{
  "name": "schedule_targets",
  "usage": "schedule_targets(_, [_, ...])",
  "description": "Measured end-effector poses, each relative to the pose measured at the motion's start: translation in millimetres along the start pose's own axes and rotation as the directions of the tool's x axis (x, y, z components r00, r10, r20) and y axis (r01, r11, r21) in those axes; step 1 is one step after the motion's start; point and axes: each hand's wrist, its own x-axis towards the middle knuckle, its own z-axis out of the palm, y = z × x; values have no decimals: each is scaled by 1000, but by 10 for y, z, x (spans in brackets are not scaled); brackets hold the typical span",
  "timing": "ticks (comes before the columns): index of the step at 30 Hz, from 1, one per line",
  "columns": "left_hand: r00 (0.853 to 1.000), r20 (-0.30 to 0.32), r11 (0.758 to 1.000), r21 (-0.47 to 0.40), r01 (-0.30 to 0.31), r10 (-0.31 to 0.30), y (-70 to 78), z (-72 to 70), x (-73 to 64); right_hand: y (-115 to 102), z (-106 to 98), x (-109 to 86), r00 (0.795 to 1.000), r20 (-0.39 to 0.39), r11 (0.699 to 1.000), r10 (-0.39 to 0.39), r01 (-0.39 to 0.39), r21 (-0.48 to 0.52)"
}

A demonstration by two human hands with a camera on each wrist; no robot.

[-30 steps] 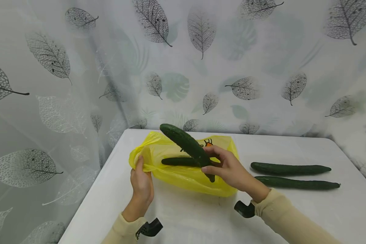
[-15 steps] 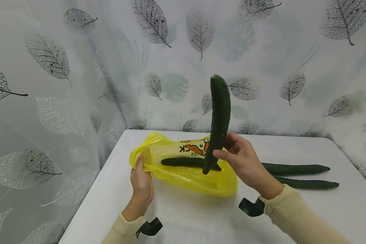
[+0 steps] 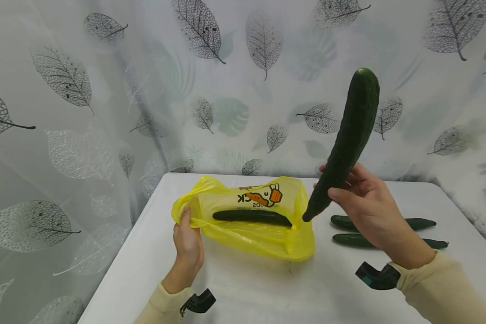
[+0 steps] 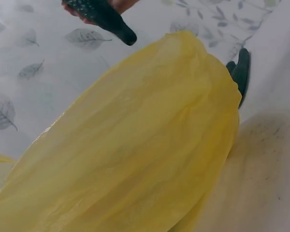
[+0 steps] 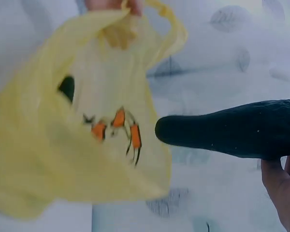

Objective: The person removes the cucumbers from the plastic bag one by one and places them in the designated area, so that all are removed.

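Observation:
In the head view my right hand (image 3: pixel 374 207) grips a long dark green cucumber (image 3: pixel 350 135) near its lower end, tilted up and raised above the table to the right of a yellow plastic bag (image 3: pixel 247 243). Thumb and fingers close round it from either side. My left hand (image 3: pixel 187 245) pinches the bag's left edge and keeps its mouth spread. Inside the bag lies a second cucumber (image 3: pixel 252 216), beneath a printed cartoon on the bag's wall. From the left wrist, the yellow bag (image 4: pixel 150 135) fills most of the view.
Two more cucumbers, a farther one (image 3: pixel 423 223) and a nearer one (image 3: pixel 434 243), lie on the white table (image 3: pixel 267 292) at the right, partly behind my right hand. A leaf-patterned curtain (image 3: pixel 235 81) hangs behind and to the left of the table.
My right hand has lifted the cucumber from over the bag, up and to the right, turning its long end upright. The left hand and the bag stay nearly still.

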Motion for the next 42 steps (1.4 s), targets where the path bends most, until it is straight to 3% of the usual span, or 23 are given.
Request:
schedule_targets(6, [1000, 11, 1000, 3, -5, 5, -11, 2, 4, -38, -279, -195, 999, -33, 981, -39, 32, -194])
schedule_targets(12, [1000, 16, 1000, 6, -11, 10, -27, 11, 9, 25, -558, -436, 999, -32, 902, -22, 6, -431])
schedule_targets(15, [1000, 16, 1000, 8, -10, 10, -31, 4, 6, 78, -684, -578, 1000, -30, 812, -3, -15, -584])
schedule_targets(19, [1000, 7, 1000, 5, -11, 11, -36, -3, 7, 162, -847, -747, 1000, -20, 614, -2, -15, -789])
schedule_targets(21, [1000, 2, 1000, 2, -9, 9, -37, -4, 8, 217, -938, -815, 1000, -2, 542, -13, 5, -840])
schedule_targets(25, [1000, -6, 1000, 1, -6, 6, -34, 0, 12, 305, -1140, -954, 1000, 14, 429, -9, 16, -903])
schedule_targets(30, [1000, -9, 1000, 3, -2, 2, -26, 18, 17, 380, -1441, -1139, 1000, -5, 181, 30, -10, -983])
schedule_targets(32, [1000, -10, 1000, 4, -1, 1, -25, 24, 17, 415, -1560, -1212, 999, -1, 101, 50, -6, -995])
schedule_targets(36, [1000, 1, 1000, 12, -5, 5, -25, 26, 22, 503, -1778, -1343, 996, 55, 21, 71, 54, -998])
schedule_targets(40, [1000, 4, 1000, 13, -10, 10, -27, 28, 28, 570, -1943, -1431, 992, 96, -22, 84, 98, -995])
schedule_targets(42, [1000, -3, 1000, 8, -13, 13, -30, 29, 29, 587, -1999, -1460, 991, 101, -24, 92, 103, -994])
